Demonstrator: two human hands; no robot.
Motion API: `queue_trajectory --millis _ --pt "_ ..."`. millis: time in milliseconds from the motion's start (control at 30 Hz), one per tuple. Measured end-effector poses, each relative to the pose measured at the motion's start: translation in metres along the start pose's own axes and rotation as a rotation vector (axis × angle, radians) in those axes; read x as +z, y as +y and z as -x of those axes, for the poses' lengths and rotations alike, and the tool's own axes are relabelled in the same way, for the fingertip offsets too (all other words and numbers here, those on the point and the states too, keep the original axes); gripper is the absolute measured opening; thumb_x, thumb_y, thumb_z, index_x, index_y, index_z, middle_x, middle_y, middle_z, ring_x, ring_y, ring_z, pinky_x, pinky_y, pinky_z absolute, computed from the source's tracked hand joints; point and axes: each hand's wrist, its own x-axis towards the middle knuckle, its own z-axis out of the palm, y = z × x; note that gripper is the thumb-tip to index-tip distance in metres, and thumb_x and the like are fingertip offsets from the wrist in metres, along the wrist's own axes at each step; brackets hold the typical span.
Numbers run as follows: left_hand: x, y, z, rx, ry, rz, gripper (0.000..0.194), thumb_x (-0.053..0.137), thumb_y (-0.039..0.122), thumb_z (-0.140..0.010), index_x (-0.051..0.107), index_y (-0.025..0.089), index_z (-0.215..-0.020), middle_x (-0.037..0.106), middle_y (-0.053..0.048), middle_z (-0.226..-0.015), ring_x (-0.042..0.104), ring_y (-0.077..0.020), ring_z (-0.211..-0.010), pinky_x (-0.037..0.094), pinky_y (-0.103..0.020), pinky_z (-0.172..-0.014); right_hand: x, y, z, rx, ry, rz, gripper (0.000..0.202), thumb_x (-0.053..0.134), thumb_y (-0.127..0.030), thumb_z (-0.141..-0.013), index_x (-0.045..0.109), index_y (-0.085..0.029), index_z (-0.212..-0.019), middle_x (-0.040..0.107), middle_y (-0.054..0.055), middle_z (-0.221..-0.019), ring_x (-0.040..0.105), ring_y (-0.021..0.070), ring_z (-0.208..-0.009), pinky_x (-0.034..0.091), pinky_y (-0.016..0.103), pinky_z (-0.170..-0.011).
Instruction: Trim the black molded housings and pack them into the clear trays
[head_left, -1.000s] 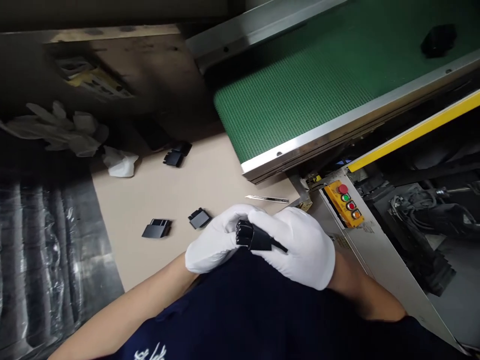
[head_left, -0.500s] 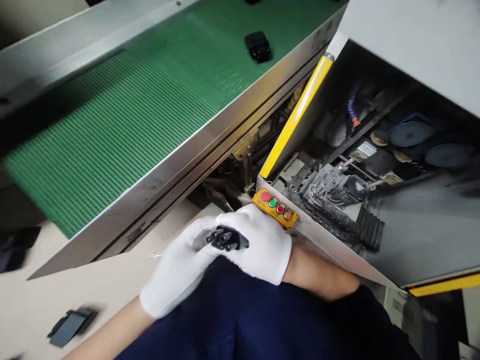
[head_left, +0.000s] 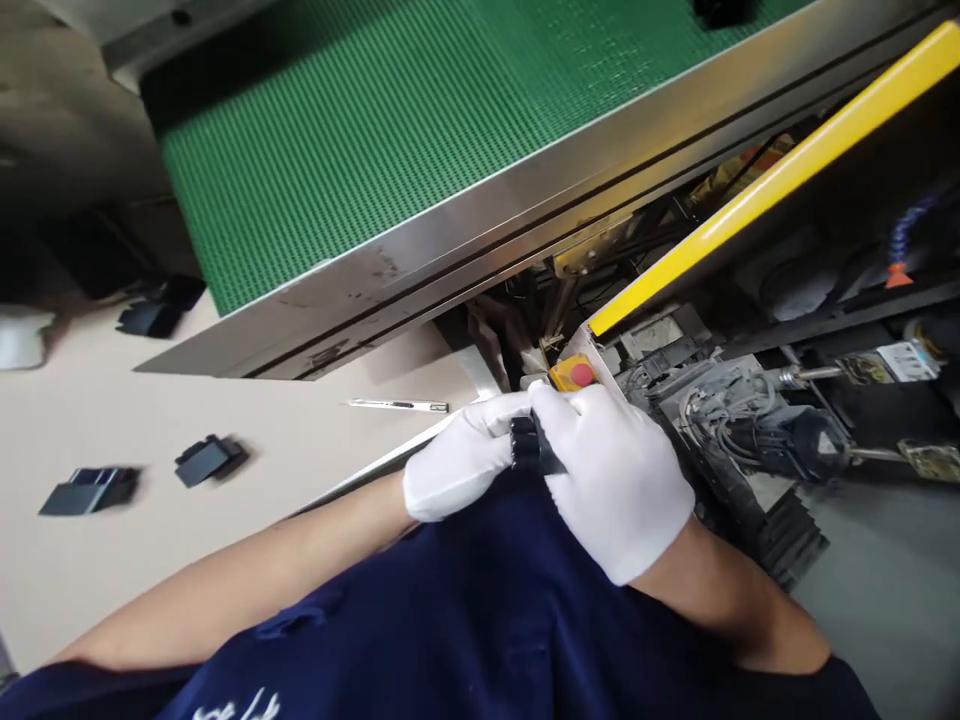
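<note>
Both my hands wear white gloves and meet in front of my chest around a small black part (head_left: 526,446). My left hand (head_left: 466,455) grips its left side. My right hand (head_left: 611,470) wraps round its right side, and the fingers cover much of it. Ridges show on the visible face of the part; its exact kind I cannot make out. To the left, on the pale tabletop (head_left: 300,440), lie a black part (head_left: 210,460) and another black part (head_left: 90,491). A slim utility knife (head_left: 399,405) lies just beyond my left hand.
A green conveyor belt (head_left: 390,130) with a metal side rail (head_left: 450,220) runs across the top. On the right, a machine opening with a yellow edge bar (head_left: 772,180) holds a motor (head_left: 810,440). A yellow control box (head_left: 574,373) sits right beyond my hands.
My view has swung left and down, bringing more tabletop and the knife into sight. The black part has been turned between my hands, so a ridged face shows instead of its round posts.
</note>
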Motion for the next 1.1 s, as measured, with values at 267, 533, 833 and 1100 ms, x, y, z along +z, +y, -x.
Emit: queue_trajectory --millis 267,533,833,1100 --pt "-0.005 -0.003 0.01 0.028 0.015 0.103 0.02 0.089 0.029 -0.071 0.073 0.018 -0.075 0.072 0.0 -0.077 0.068 -0.0219 -0.085 0.054 -0.035 -0.086 -0.006 -0.021 -0.012 -0.076 -0.021 0.141 0.025 0.058 -0.016 -0.088 0.073 -0.019 -0.108 0.068 0.011 -0.08 0.059 0.0224 -0.064 0.032 0.035 -0.054" --pt "-0.008 -0.012 0.02 0.054 0.032 0.081 0.02 0.084 0.031 -0.076 0.076 0.019 -0.089 0.076 -0.003 -0.088 0.07 -0.024 -0.09 0.056 -0.04 -0.089 -0.011 -0.036 -0.012 -0.085 -0.04 0.196 0.017 0.06 -0.018 -0.087 0.071 -0.02 -0.099 0.069 0.01 -0.077 0.06 0.0221 -0.061 0.032 0.034 -0.051" --pt "0.003 -0.006 0.028 0.035 0.068 0.023 0.002 0.076 0.022 -0.081 0.075 0.023 -0.083 0.074 0.0 -0.086 0.069 -0.024 -0.088 0.053 -0.039 -0.089 -0.017 -0.036 -0.006 0.003 -0.177 0.12 0.014 0.059 -0.013 -0.085 0.066 -0.019 -0.095 0.067 0.009 -0.079 0.068 0.0233 -0.068 0.042 0.031 -0.052" --pt "0.01 -0.017 0.021 -0.082 0.086 -0.134 0.032 0.079 0.021 -0.074 0.075 0.02 -0.106 0.077 -0.004 -0.093 0.069 -0.0288 -0.099 0.054 -0.04 -0.091 -0.007 -0.015 0.001 0.172 -0.337 -0.107 0.018 0.054 -0.016 -0.088 0.064 -0.02 -0.103 0.069 0.009 -0.094 0.074 0.0263 -0.08 0.053 0.031 -0.06"
